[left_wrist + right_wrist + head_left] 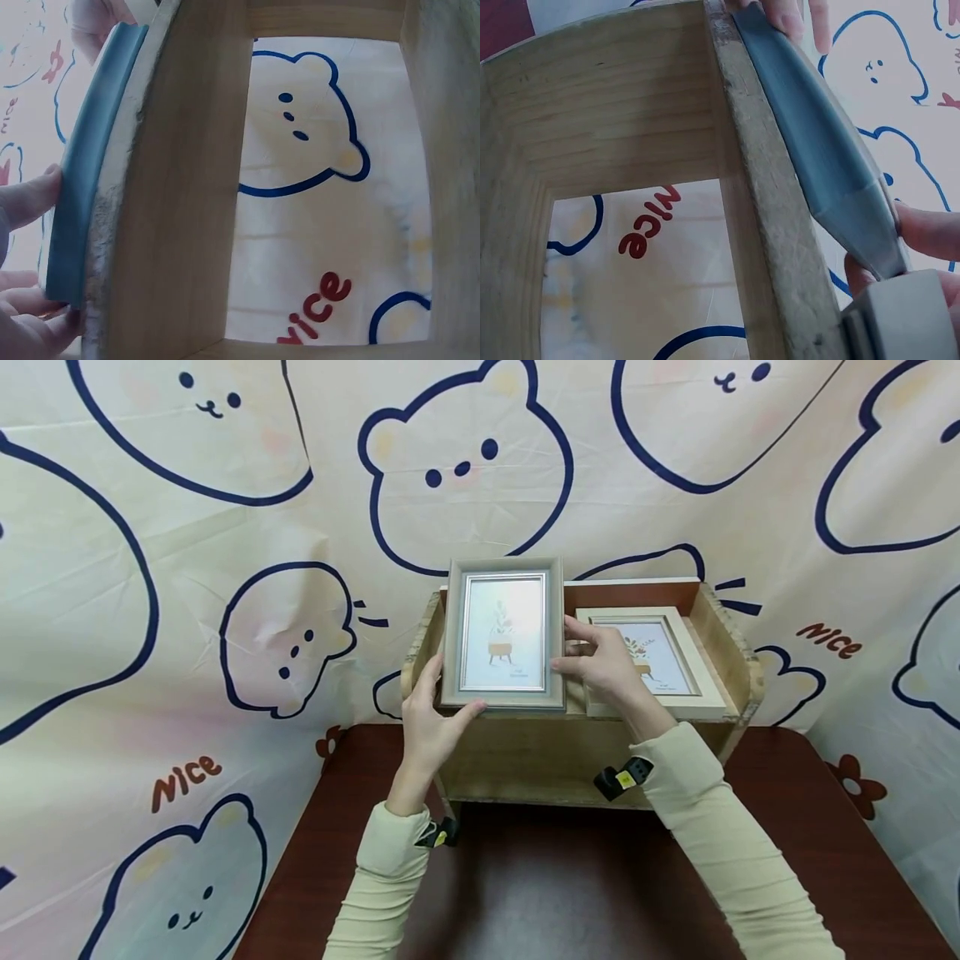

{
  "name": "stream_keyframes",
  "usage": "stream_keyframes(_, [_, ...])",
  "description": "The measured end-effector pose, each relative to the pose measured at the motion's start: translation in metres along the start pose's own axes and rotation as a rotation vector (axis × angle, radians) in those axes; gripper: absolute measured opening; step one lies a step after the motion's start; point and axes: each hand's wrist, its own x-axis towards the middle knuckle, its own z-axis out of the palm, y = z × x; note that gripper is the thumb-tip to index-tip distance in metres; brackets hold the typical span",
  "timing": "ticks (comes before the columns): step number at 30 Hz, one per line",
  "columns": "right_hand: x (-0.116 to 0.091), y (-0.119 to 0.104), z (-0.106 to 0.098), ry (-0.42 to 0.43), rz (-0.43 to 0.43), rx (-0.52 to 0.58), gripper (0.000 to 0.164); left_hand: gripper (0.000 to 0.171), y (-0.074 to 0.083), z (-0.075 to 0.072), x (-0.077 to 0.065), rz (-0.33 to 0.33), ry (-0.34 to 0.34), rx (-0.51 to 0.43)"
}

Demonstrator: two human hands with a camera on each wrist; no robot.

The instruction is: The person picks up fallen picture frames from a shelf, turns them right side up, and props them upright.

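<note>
A grey-green picture frame [504, 635] with a plant print stands upright at the left of a small wooden shelf unit's top. My left hand [431, 722] holds its lower left corner, thumb on the front bottom edge. By its right edge, my right hand [607, 664] pinches it between thumb and fingers. In the left wrist view the frame's side [97, 165] shows close along the board's edge. A cream picture frame [708, 681] with another plant print leans back on the right of the shelf, partly behind my right hand.
The wooden shelf unit [551, 760] stands on a dark red-brown table [540, 893], with raised side panels at both ends of its top. Through its opening the backdrop cloth [322, 232] shows. Cloth printed with bear drawings hangs behind and at both sides.
</note>
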Motion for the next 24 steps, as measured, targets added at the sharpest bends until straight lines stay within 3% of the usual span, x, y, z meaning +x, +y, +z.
stream_keyframes(6, [-0.007, 0.001, 0.001, 0.062, -0.052, 0.050, 0.070, 0.085, 0.009, -0.006, 0.010, -0.118, -0.087, 0.083])
stream_keyframes(14, [-0.009, -0.003, 0.001, 0.095, -0.103, 0.033, 0.077, 0.087, 0.010, -0.009, 0.018, -0.183, -0.165, 0.175])
stream_keyframes(18, [-0.008, -0.005, 0.001, 0.090, -0.141, 0.031, 0.076, 0.088, 0.008, -0.007, 0.018, -0.180, -0.153, 0.180])
stream_keyframes(24, [-0.007, -0.010, -0.004, 0.081, -0.150, -0.004, 0.074, 0.086, 0.004, -0.002, 0.018, -0.118, -0.104, 0.180])
